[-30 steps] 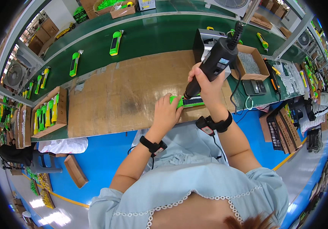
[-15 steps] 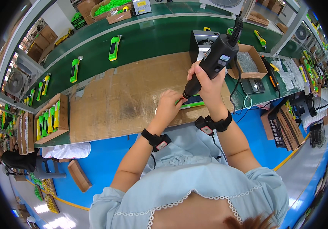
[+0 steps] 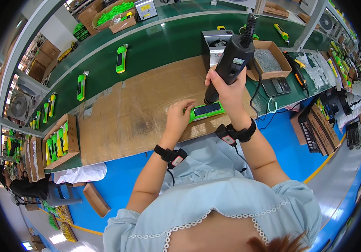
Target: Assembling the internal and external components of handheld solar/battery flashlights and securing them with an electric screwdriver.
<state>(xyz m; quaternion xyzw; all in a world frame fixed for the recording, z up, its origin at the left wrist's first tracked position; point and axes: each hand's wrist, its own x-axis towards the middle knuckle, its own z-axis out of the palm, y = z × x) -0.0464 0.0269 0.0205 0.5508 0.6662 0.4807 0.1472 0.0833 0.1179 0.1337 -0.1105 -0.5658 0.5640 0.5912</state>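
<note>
A black electric screwdriver [image 3: 231,63] stands tilted in my right hand [image 3: 226,86], its fingers wrapped round the body. The screwdriver's lower end meets the far edge of a green work light with a dark panel [image 3: 207,110], which lies flat on the cardboard sheet [image 3: 134,113]. At the light's left end is my left hand [image 3: 178,117], fingers curled about that end. The screwdriver hides the spot under its tip, so no screw shows there.
Similar green lights [image 3: 121,59] lie along the green bench on the left. A box of lights [image 3: 61,145] stands at the bench's left end. To the right are a grey-silver machine [image 3: 210,46], a box of small metal parts [image 3: 268,61], a phone-like device [image 3: 276,87] and cables.
My left hand has drawn back from the screwdriver's tip to the light's left end. The screwdriver has shifted slightly left and stands more upright. The view has turned a little.
</note>
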